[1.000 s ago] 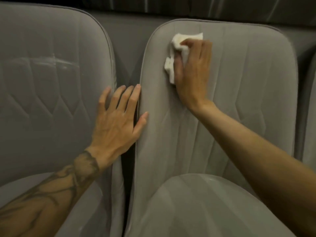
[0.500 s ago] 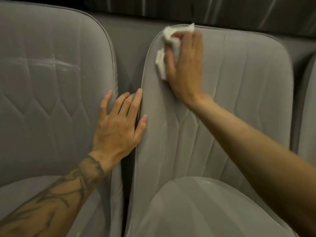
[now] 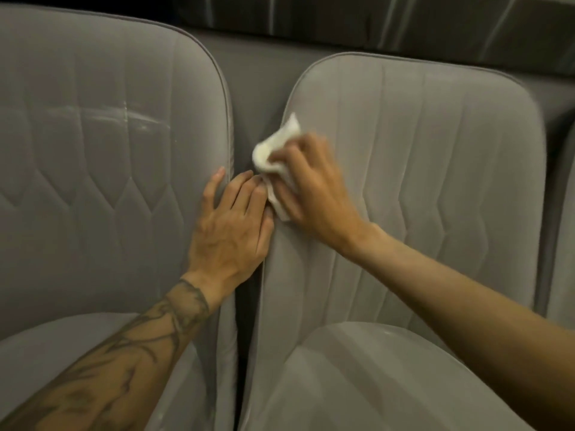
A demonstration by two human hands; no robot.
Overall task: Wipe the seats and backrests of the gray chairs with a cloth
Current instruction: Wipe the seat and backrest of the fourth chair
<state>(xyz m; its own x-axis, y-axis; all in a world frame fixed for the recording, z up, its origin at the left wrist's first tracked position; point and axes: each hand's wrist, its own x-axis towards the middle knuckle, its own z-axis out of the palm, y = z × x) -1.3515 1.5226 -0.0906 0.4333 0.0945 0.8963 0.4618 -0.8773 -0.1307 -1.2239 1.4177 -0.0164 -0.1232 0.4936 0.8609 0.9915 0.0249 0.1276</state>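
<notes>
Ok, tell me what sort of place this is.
Probably a hall or theatre with row seating, not certain. The left chair and right chair are matching gray padded seats packed close side by side, and what looks like a dark curtain hangs behind them.

I see a plain gray panel running across the back. Above it, a dark band lines the top edge, crossed by a few pale slanted streaks. I cannot tell what it is.

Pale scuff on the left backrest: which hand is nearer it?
Left. The left hand rests below-right of the scuff; the right hand grips the cloth on the next chair.
</notes>
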